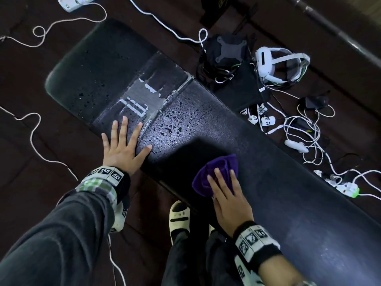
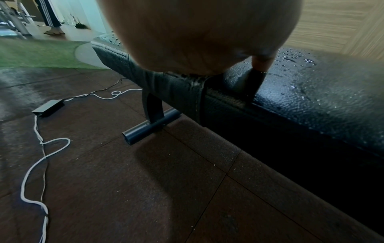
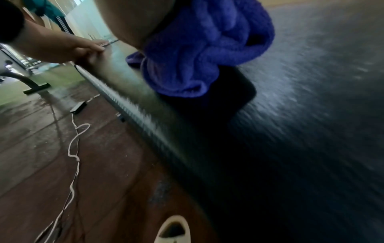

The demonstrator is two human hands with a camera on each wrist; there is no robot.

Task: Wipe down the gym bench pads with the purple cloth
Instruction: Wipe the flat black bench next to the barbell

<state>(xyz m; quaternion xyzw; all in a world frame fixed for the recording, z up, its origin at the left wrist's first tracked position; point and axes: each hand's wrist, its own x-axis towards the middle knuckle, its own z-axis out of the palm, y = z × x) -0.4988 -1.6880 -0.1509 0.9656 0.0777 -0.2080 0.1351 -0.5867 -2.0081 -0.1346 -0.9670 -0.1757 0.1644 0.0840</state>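
Observation:
A long black gym bench runs diagonally across the head view, with a worn taped seam and water droplets near its middle. My left hand lies flat with fingers spread on the pad beside the seam. My right hand presses straight fingers on a bunched purple cloth on the near edge of the long pad. In the right wrist view the cloth bulges under my palm, and the pad is blurred. The left wrist view shows wet pad under my left hand.
White cables snake over the dark floor tiles on both sides. A white headset, black gear and small plugs lie beyond the bench. My sandalled foot stands by the near edge. A bench foot and power brick sit left.

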